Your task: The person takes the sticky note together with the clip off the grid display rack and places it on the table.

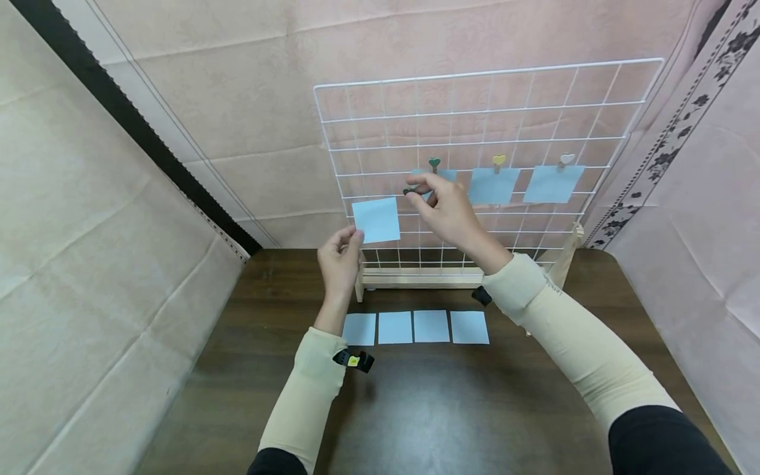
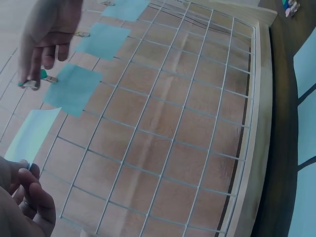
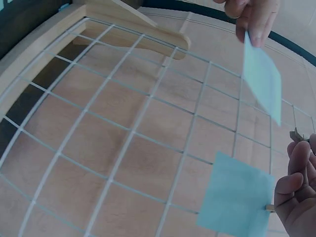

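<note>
Between thumb and fingers, my left hand point(image 1: 339, 265) pinches a square blue paper sheet point(image 1: 377, 220) by its lower left corner, in front of the left side of a white wire grid point(image 1: 380, 117). My right hand point(image 1: 450, 210) holds a small clip point(image 1: 409, 191) in its fingertips, up and to the right of that sheet. This clip shows a green edge in the left wrist view. Three blue sheets hang on the grid by heart-topped clips: green point(image 1: 435, 162), yellow point(image 1: 499, 159) and white point(image 1: 567, 158). My right hand partly hides the sheet under the green heart.
The grid stands in a pale wooden base point(image 1: 424, 282) at the back of a dark brown table point(image 1: 427, 409). Before it lies a row of several blue sheets point(image 1: 431, 326). Cloth-like walls point(image 1: 237, 86) surround the table. Small colourful pieces point(image 2: 291, 7) show at the left wrist view's top right.
</note>
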Tool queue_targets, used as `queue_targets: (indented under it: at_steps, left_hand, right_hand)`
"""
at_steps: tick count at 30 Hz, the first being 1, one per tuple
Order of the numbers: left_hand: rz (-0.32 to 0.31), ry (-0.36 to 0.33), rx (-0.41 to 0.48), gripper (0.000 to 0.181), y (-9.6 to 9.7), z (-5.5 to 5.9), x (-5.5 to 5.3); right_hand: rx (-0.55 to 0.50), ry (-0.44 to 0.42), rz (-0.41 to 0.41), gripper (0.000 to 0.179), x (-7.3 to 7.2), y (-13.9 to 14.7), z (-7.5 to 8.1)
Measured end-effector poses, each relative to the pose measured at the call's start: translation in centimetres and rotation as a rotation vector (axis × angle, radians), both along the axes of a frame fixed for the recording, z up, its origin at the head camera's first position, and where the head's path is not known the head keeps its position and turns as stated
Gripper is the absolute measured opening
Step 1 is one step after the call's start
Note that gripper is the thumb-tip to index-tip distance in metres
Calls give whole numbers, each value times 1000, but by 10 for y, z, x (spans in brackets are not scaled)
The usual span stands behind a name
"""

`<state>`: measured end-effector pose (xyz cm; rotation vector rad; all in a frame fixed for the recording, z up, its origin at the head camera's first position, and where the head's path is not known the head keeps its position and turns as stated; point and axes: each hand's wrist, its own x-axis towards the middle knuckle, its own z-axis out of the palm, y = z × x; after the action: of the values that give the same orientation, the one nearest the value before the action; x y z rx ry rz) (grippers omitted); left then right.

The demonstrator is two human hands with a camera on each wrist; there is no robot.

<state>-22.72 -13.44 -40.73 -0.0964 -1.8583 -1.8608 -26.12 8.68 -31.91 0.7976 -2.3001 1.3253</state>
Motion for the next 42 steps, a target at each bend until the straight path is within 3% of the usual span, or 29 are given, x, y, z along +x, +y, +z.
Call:
queue_targets:
  at_steps: [15,25,32,42]
  left_hand:
    - [-21,-78,32,18,-4,-22,20]
    - [20,-123,16,18,-6,-40,31]
    - [19,-107,-3,18,-8,-54,39]
    - [57,-164,-39,17,-12,-64,57]
  right_hand:
    - [-84,-40,-74,25,15,31,-25]
    - [-87,-110,-73,25,29,51,-57]
    - [-100,-167,-117,26,37,64,-68]
    - [-111,-215,-174,27,51,83,-82]
